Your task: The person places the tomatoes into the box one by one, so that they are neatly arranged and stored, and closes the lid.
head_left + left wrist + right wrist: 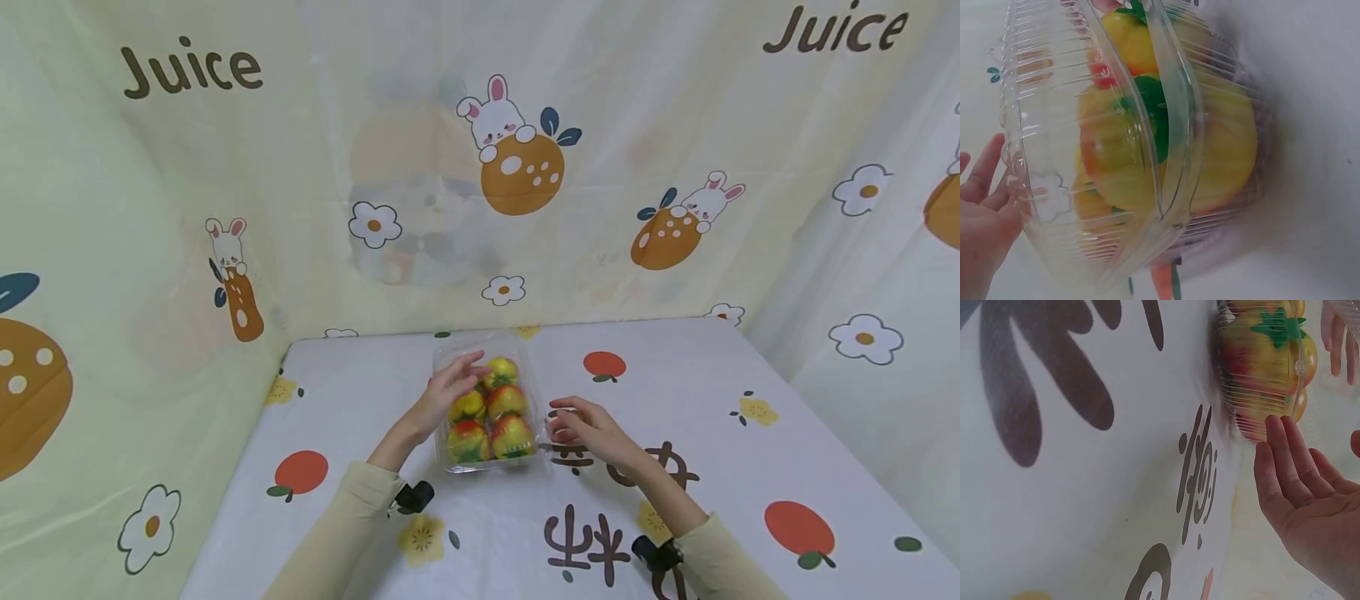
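A clear plastic clamshell box [480,469] lies on the table, holding several round yellow-and-red fruits [507,402] with green leafy tops. In the left wrist view its ribbed lid [1054,137] covers the fruits, with the lid and base rims close together at the near corner. My left hand [447,390] reaches over the box's left side, fingers loosely extended beside the lid and gripping nothing. To the right of the box is my right hand [592,429], its fingers slightly bent and holding nothing. The right wrist view shows those fingertips [1275,425] right at the box's side.
A white printed cloth [675,367] with fruit, flower and lettering patterns covers the table. Behind it and on both sides hang pale curtains [315,167] with rabbit and flower prints. A small black camera [415,497] sits on each wrist.
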Motion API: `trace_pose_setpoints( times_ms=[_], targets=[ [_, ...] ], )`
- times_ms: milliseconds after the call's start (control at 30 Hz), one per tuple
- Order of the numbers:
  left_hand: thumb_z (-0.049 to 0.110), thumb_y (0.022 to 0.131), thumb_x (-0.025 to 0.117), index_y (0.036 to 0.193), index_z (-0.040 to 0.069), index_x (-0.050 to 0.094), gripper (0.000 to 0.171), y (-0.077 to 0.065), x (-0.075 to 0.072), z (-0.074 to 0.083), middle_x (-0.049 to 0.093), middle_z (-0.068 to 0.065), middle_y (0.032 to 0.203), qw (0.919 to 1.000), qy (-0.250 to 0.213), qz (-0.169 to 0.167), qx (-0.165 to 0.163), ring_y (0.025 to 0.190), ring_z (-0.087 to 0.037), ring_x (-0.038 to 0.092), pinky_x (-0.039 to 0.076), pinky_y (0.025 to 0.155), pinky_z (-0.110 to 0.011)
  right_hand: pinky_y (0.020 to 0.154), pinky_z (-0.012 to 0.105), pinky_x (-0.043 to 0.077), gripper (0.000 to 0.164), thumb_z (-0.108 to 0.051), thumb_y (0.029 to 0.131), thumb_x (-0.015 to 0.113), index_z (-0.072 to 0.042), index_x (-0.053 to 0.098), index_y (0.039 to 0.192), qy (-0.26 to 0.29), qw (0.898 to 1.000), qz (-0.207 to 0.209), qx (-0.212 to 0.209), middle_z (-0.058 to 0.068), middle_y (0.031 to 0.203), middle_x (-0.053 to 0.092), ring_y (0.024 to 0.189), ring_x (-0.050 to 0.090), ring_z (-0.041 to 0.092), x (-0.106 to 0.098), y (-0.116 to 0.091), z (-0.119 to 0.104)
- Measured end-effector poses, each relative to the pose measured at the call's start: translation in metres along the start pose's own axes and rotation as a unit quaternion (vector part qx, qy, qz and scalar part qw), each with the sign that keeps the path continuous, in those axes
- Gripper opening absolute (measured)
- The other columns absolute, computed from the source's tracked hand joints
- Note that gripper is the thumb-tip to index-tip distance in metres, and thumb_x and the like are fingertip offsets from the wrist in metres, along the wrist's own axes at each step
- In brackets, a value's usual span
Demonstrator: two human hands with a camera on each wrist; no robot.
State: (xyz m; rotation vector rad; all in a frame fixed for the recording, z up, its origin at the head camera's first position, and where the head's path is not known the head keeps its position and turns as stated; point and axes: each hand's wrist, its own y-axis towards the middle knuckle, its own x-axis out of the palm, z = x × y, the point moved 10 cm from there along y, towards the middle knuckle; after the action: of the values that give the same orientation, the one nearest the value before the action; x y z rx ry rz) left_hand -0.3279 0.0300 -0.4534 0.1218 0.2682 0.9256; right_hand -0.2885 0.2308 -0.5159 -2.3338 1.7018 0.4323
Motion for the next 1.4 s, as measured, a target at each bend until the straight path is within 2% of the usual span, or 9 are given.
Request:
trace_pose_setpoints(
  times_ms=[267,467,767,933,1067,1233,1400],
  targets=[
    [0.023,0.102,0.040,0.152,-0.001,0.030,0.057,0.001,0.003,-0.003,0.047,-0.030,0.141,1.0000,-0.005,-0.007,-0.001,0.136,-0.045,0.039,0.028,0.112,-0.053,0.087,0.051,0.053,0.046,-0.021,0.106,0.043,0.012,0.041,0.138,0.007,1.000,-0.003,0.006,0.032,0.112,0.064,0.100,0.066,0.043,0.000,-0.002,-0.002],
    [0.021,0.102,0.040,0.151,-0.005,0.028,0.057,0.002,0.006,-0.006,0.045,-0.034,0.141,0.9998,-0.017,-0.006,-0.007,0.136,-0.048,0.036,0.028,0.113,-0.052,0.086,0.046,0.055,0.048,-0.023,0.104,0.048,0.011,0.043,0.137,0.012,1.000,-0.001,0.014,0.028,0.112,0.065,0.097,0.068,0.033,0.000,-0.002,0.003],
    [0.023,0.103,0.039,0.151,0.002,0.032,0.053,0.001,0.011,-0.010,0.047,-0.031,0.141,0.9997,-0.005,-0.011,-0.021,0.135,-0.042,0.041,0.026,0.114,-0.050,0.084,0.047,0.055,0.050,-0.019,0.099,0.056,0.011,0.044,0.137,0.019,1.000,-0.021,0.010,0.022,0.109,0.069,0.095,0.069,0.028,0.007,-0.005,0.010],
    [0.020,0.104,0.039,0.151,-0.001,0.031,0.052,0.002,0.014,-0.011,0.046,-0.034,0.141,0.9996,-0.011,-0.018,-0.016,0.135,-0.043,0.041,0.026,0.114,-0.051,0.079,0.036,0.057,0.054,-0.016,0.095,0.063,0.012,0.043,0.137,0.034,0.999,-0.027,0.012,0.023,0.105,0.070,0.091,0.068,0.020,0.012,-0.006,0.012],
    [0.020,0.104,0.039,0.151,-0.002,0.031,0.052,0.002,0.015,-0.012,0.046,-0.034,0.140,0.9996,-0.006,-0.020,-0.018,0.135,-0.039,0.043,0.026,0.114,-0.050,0.072,0.028,0.055,0.055,-0.014,0.093,0.066,0.011,0.044,0.137,0.036,0.999,-0.028,0.020,0.021,0.100,0.071,0.085,0.066,0.017,0.016,-0.007,0.013],
    [0.021,0.104,0.039,0.151,-0.001,0.031,0.053,0.001,0.015,-0.013,0.047,-0.033,0.140,0.9996,0.001,-0.020,-0.021,0.136,-0.039,0.042,0.025,0.114,-0.051,0.068,0.028,0.053,0.056,-0.015,0.091,0.069,0.008,0.045,0.136,0.040,0.998,-0.014,0.036,0.010,0.088,0.071,0.079,0.068,0.017,0.018,-0.006,0.017],
    [0.024,0.104,0.038,0.152,0.001,0.030,0.053,0.001,0.017,-0.012,0.046,-0.031,0.141,0.9994,0.001,-0.024,-0.026,0.137,-0.038,0.041,0.024,0.115,-0.052,0.063,0.027,0.049,0.055,-0.016,0.091,0.068,0.006,0.045,0.136,0.043,0.998,-0.017,0.049,0.008,0.081,0.071,0.072,0.063,0.017,0.020,-0.007,0.024]
  ],
)
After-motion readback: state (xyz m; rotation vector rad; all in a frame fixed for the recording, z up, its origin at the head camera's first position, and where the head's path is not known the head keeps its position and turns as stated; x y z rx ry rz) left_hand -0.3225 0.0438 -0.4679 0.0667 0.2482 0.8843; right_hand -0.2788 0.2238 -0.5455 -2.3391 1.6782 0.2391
